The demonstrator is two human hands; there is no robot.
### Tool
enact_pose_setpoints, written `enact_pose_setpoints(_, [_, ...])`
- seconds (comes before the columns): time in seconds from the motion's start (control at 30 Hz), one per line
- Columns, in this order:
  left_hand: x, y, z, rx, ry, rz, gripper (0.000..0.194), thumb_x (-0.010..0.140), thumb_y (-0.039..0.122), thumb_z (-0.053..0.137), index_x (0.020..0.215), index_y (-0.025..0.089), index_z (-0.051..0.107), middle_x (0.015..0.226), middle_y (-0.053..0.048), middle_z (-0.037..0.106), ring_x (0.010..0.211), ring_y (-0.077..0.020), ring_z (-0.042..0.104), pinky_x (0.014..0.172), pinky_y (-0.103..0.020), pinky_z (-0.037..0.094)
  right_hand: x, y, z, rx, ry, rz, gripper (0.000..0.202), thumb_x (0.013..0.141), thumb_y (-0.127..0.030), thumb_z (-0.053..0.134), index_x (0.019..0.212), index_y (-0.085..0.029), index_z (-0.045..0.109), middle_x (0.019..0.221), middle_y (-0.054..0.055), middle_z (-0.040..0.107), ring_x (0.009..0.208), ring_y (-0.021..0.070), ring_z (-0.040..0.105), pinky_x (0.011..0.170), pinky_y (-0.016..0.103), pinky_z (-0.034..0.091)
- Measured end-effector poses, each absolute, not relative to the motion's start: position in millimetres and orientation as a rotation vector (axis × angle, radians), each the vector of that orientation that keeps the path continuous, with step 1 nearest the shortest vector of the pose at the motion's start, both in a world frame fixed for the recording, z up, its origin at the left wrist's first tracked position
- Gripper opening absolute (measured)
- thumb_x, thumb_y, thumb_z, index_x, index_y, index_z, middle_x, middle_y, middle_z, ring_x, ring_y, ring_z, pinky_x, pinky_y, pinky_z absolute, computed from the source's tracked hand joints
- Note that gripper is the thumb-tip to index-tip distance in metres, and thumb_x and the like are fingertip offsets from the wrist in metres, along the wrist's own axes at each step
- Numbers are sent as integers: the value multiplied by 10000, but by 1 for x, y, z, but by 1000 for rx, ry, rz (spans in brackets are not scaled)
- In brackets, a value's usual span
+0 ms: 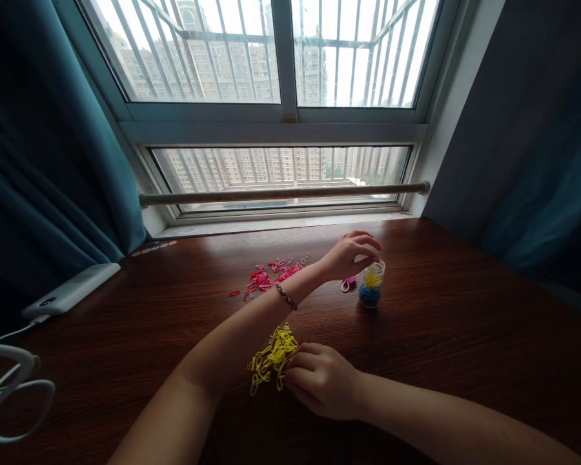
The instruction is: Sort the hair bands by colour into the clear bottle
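Note:
A small clear glass jar (370, 294) stands upright, with blue rubber bands at its bottom and yellow ones above them. My left hand (352, 254) reaches across to its mouth, fingers stretched out and slightly apart over the rim; no band shows in them. Nearer to me lies a loose pile of yellow rubber bands (274, 356). At its right edge my right hand (321, 382) rests with curled fingers, their tips pressed together among the bands. Exactly how many bands they pinch is hidden.
Pink and red rubber bands (266, 279) lie scattered behind my left forearm. A pink item (349, 283) lies just left of the jar. On the wooden table (445, 361), a white power bank (72, 290) with a cable sits at far left. A window rail (285, 194) runs behind.

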State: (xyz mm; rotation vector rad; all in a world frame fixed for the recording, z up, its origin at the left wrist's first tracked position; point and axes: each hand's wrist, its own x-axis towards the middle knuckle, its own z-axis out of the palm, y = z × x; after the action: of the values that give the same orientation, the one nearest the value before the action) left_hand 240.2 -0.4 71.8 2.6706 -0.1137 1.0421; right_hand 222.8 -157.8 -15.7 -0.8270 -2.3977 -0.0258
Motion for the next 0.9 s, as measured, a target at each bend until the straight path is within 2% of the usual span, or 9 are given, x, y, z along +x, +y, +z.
enact_pose_setpoints(0.23, [206,-6,83,2421,55,1136,171,806,248,529,799,143,663,889,-91,648,871,-158,570,821,-320,434,223,-160,-15,-831,-2344,89,103,814,-159,451,854,-174,544,783,38,592,751,134,515,729,254,432])
enact_pose_setpoints(0.43, [113,-17,60,2369,358,695,222,794,302,540,813,120,664,753,-61,650,686,-120,582,634,-226,454,233,-152,-13,-1058,-2177,346,86,785,-158,517,848,-173,574,789,35,588,727,128,523,655,232,430])
enact_pose_setpoints(0.53, [71,-28,40,2383,534,565,206,790,293,541,781,127,664,676,-34,634,611,-102,551,553,-192,422,235,-143,-10,-1204,-2108,465,81,758,-213,578,826,-169,580,742,13,561,638,106,506,583,212,411])
enact_pose_setpoints(0.6, [52,-35,27,2366,638,559,210,796,290,529,767,126,658,672,-31,626,575,-92,526,513,-180,401,232,-137,-8,-1280,-2095,500,165,724,-284,624,836,-170,582,734,7,548,616,104,497,560,210,398])
enact_pose_setpoints(0.73, [32,-47,4,2344,760,760,221,815,281,499,757,124,643,759,-52,627,630,-105,530,577,-200,422,217,-128,-2,-1421,-2164,427,362,645,-440,667,882,-175,598,757,21,554,642,127,508,568,230,380])
enact_pose_setpoints(0.8, [30,-51,-4,2343,781,827,222,822,276,488,746,127,634,765,-56,624,652,-113,535,611,-211,431,208,-124,0,-1453,-2237,385,305,648,-420,664,828,-179,618,741,22,565,629,127,507,566,229,363])
enact_pose_setpoints(0.9, [29,-53,-8,2340,792,866,212,824,272,485,745,132,623,768,-55,620,660,-116,538,628,-217,435,198,-117,1,-1479,-2314,356,58,663,-235,633,691,-185,638,659,7,578,575,107,489,549,216,330])
